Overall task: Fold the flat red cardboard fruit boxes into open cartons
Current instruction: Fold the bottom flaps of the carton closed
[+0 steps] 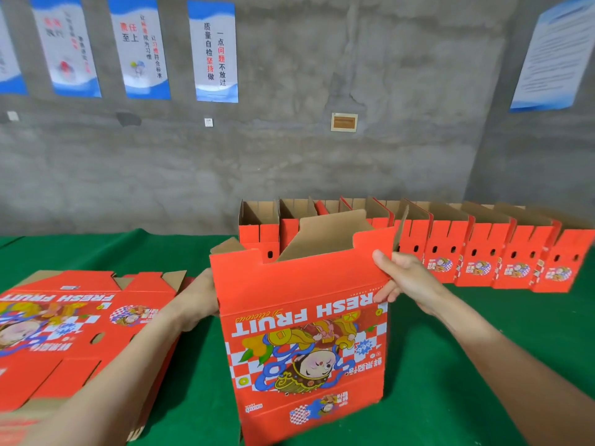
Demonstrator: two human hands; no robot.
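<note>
On my feed the bare grey concrete wall (289,162) fills the upper half, and below it a table under a green cloth (483,365) runs the full width. Along the back of the table, against the wall, I see a row of folded cartons (450,252) standing side by side with their tops open, brown insides showing. At the left a stack of flat boxes (64,333) lies on the cloth, print side up and reading upside down to me. In the centre, nearest the camera, the half-opened box (302,333) stands upright on the cloth with its "FRESH FRUIT" print inverted and a brown flap (325,239) rising behind its front panel. Blue and white posters (212,49) hang high on the wall. The right hand (405,278) grips the box's upper right edge, thumb on the red front. The left hand (199,300) sits against the box's left side; its fingers pass behind the cardboard, so I cannot tell whether they are curled or flat.
</note>
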